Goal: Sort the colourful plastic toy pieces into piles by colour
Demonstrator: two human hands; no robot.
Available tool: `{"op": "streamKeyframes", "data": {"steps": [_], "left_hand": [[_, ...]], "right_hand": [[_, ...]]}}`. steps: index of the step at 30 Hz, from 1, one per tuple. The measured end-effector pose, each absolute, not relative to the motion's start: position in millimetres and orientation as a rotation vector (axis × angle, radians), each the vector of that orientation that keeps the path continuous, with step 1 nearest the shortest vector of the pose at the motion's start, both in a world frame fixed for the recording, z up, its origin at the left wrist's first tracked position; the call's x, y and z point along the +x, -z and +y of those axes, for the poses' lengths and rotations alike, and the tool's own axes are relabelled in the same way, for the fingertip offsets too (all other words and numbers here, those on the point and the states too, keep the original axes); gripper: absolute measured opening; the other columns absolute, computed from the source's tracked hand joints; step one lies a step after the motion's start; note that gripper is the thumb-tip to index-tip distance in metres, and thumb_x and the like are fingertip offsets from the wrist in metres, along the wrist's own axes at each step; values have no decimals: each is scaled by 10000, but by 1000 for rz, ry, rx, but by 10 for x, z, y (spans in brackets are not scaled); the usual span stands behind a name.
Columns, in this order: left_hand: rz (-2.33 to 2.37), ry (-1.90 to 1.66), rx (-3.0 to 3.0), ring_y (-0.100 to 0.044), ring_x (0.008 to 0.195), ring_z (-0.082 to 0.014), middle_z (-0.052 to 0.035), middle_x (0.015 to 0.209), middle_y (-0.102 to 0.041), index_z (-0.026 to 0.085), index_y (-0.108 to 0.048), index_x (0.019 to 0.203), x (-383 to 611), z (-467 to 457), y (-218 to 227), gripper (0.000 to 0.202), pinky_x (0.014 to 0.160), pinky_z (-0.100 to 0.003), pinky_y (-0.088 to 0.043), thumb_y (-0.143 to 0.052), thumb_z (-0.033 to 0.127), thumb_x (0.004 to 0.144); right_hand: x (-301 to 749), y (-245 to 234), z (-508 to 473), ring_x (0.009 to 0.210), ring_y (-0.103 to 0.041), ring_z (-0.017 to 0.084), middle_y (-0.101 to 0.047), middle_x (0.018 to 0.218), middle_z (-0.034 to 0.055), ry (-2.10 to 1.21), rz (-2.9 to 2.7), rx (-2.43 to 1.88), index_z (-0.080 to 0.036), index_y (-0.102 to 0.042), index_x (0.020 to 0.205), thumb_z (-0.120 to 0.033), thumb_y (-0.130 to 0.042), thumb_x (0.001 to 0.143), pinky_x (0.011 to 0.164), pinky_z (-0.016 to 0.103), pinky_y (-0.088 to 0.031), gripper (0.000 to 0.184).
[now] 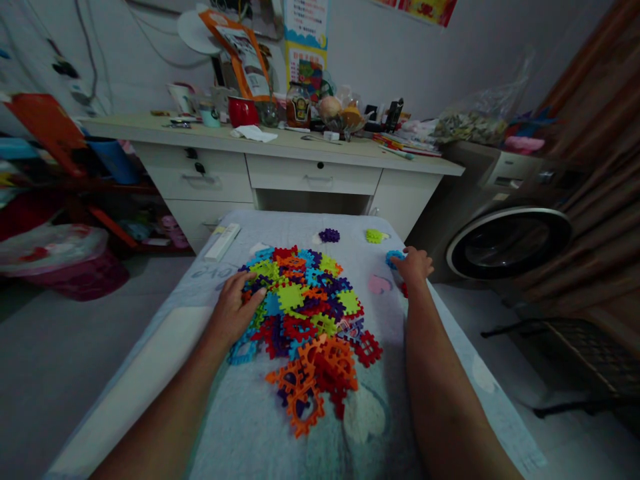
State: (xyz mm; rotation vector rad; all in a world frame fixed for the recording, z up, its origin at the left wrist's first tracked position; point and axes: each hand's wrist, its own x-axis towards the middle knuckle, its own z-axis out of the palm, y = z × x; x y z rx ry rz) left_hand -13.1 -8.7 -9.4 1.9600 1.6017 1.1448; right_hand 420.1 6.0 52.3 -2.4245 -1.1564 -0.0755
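A heap of toothed plastic interlocking tiles (290, 297) in orange, red, blue, green and purple lies mid-table. My left hand (236, 305) rests at the heap's left edge, thumb and fingers apart, holding nothing that I can see. Out to the right, my right hand (416, 265) has its thumb and fingertips on a blue interlocking tile (394, 259) near the table's right edge. A red tile (404, 289) shows partly behind that wrist. Farther back lie a purple tile (329, 235) and a green tile (374, 236), each apart from the heap.
A pale cloth (370, 327) with printed hearts covers the table. At its far left lies a white oblong object (223, 242). Behind stands a white desk (315, 175) crowded with jars and a red cup (243, 112). A washing machine (500, 200) is on the right, a pink bin (75, 267) on the left.
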Motion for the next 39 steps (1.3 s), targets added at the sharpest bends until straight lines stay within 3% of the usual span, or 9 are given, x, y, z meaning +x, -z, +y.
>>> {"op": "streamKeyframes", "data": {"steps": [3,8,14,17,20,24,31,35,39], "left_hand": [[1599,-1145,1966,-470,1295,-280,-104,1312,-522,217,-584,1195,-131,-85,91,475,1144,-480,-347,-532,529,841],[1594,-1125,1962,-471,1297,-277,-104,1332,-513,217,-579,1197,-122,-100,63,470,1147,-475,-345,-537,517,838],[1595,-1156,1945,-484,1284,-278,-106,1311,-525,212,-582,1182,-106,-98,61,473,1145,-471,-349,-540,524,829],[1598,-1166,1947,-488,1277,-277,-106,1301,-530,209,-589,1176,-104,-97,68,473,1142,-467,-354,-531,531,836],[1628,-1169,1951,-477,1284,-287,-112,1293,-530,210,-603,1169,-104,-93,85,472,1140,-485,-346,-526,538,839],[1708,-1185,1925,-440,1308,-302,-109,1323,-503,228,-625,1154,-95,-89,106,457,1151,-515,-314,-518,548,845],[1745,-1174,1891,-414,1326,-297,-98,1345,-489,246,-634,1150,-69,-98,87,443,1166,-505,-294,-520,548,846],[1738,-1173,1905,-410,1330,-306,-114,1345,-488,228,-632,1162,-73,-94,94,474,1164,-513,-295,-500,563,853],[1743,-1167,1886,-399,1338,-315,-114,1359,-478,227,-628,1174,-89,-82,122,488,1157,-523,-304,-491,574,860]], "right_hand": [[4162,-588,89,1135,-517,401,-553,1217,242,128,-1196,-2334,-156,-651,1117,-391,-682,790,913,548,-397,403],[3753,-568,250,961,-619,220,-679,1040,103,-157,-1692,-1935,-162,-664,1063,-272,-592,849,911,370,-464,251],[3058,-229,356,1250,-529,232,-593,1371,100,-381,-1954,-1700,-207,-561,1333,-243,-506,914,1072,400,-384,425],[2909,-143,362,1295,-493,250,-564,1413,96,-409,-2005,-1660,-214,-520,1386,-248,-482,932,1098,434,-355,457],[2874,-138,375,1271,-515,228,-605,1365,72,-422,-2066,-1576,-230,-588,1304,-198,-490,916,1099,421,-353,401],[2906,-182,379,1118,-596,204,-695,1155,62,-392,-2045,-1539,-224,-691,1050,-154,-563,850,1048,378,-395,247],[2937,-213,337,819,-623,160,-688,852,21,-465,-1779,-1578,-197,-666,799,-182,-626,756,811,278,-477,61],[2949,-230,325,673,-599,138,-665,713,-7,-615,-1659,-1559,-186,-659,753,-252,-587,756,670,242,-459,97],[3081,-241,335,671,-606,151,-678,706,5,-591,-1469,-1589,-180,-677,760,-363,-548,763,647,250,-455,224]]}}
